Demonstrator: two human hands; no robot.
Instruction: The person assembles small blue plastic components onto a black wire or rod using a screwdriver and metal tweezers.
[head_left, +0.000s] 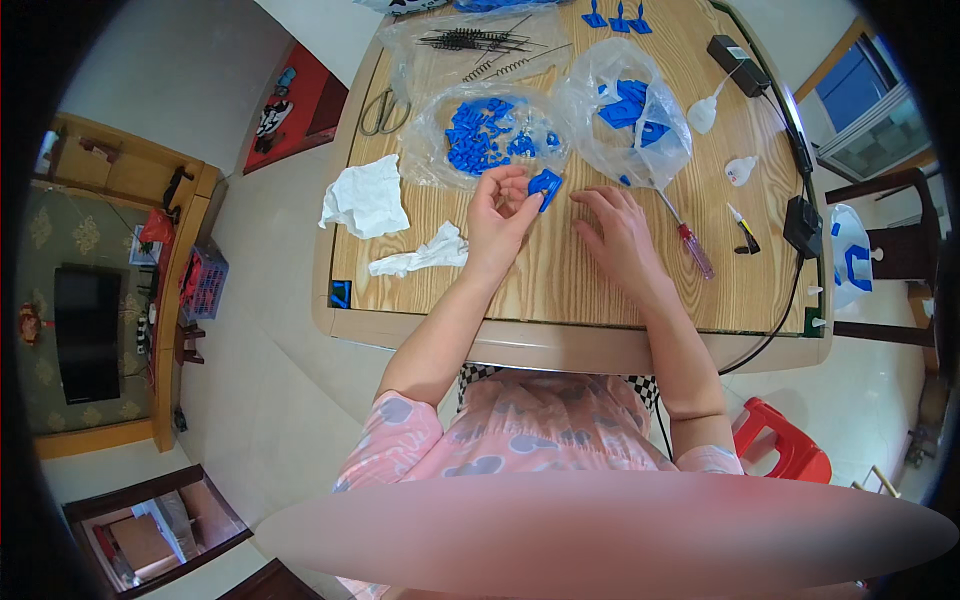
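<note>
Between the thumb and fingers of my left hand [503, 218] is a small blue plastic part [544, 184], held just above the wooden table. My right hand [620, 230] rests on the tabletop a short way to the right, fingers stretched out and holding nothing. Beyond the left hand lies an opened clear plastic bag [418, 135] with many small blue pieces [472, 140] in it. A second clear bag [590, 148] beyond the right hand contains larger blue pieces [627, 105]. One loose blue bit [625, 180] sits near that bag.
A screwdriver [692, 245] lies right of my right hand. White tissues [365, 198] and scissors [382, 112] are on the left. Springs and black wire pieces [480, 40] lie at the back. A black power adapter [802, 227] and cable occupy the table's right edge [812, 270].
</note>
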